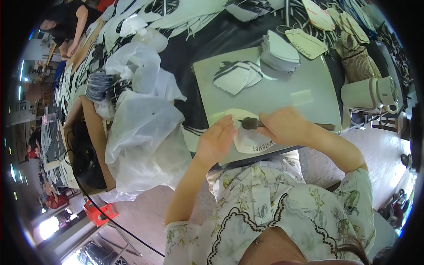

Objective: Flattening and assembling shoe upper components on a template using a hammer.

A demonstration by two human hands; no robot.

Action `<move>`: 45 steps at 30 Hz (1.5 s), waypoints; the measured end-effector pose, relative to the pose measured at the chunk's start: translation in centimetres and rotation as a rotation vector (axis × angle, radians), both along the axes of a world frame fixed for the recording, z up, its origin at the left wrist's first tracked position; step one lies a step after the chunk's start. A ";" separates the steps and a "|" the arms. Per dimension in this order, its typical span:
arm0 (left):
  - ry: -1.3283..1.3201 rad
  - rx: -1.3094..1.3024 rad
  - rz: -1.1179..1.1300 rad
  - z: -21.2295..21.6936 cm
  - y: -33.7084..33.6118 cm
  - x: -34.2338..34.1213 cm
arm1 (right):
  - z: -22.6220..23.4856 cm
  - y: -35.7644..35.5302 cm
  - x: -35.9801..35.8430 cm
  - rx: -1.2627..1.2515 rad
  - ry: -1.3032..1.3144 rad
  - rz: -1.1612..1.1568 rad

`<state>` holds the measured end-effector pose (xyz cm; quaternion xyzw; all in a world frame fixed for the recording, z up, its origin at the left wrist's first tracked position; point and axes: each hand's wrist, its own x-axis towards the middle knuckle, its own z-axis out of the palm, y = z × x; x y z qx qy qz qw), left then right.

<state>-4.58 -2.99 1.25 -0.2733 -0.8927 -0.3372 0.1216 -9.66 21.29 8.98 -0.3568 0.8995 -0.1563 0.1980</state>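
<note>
1. While the left hand [217, 140] reaches over the near edge of the board [304, 84], its fingers lie close together by the left side of a pale template [244, 142]; whether they pinch it, I cannot tell.
2. The right hand [282, 126] is curled around a dark tool [250, 123], above the board's near part.
3. The template lies at the board's near edge, below the tool.
4. Farther back on the board are fanned pieces [236, 78] and a thick stack [280, 52].
5. Left of the board sits a plastic bag [141, 128].
</note>
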 end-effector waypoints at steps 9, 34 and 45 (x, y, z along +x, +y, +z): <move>0.017 -0.055 -0.039 -0.6 -0.7 -1.3 | -0.2 3.7 2.3 0.078 -0.068 -0.123; -0.319 0.164 0.479 -0.1 4.3 0.3 | -4.2 -0.1 2.5 -0.572 -0.652 -0.608; 0.062 -0.187 0.562 0.3 6.1 1.5 | -3.9 0.0 2.9 -0.519 -0.519 -0.604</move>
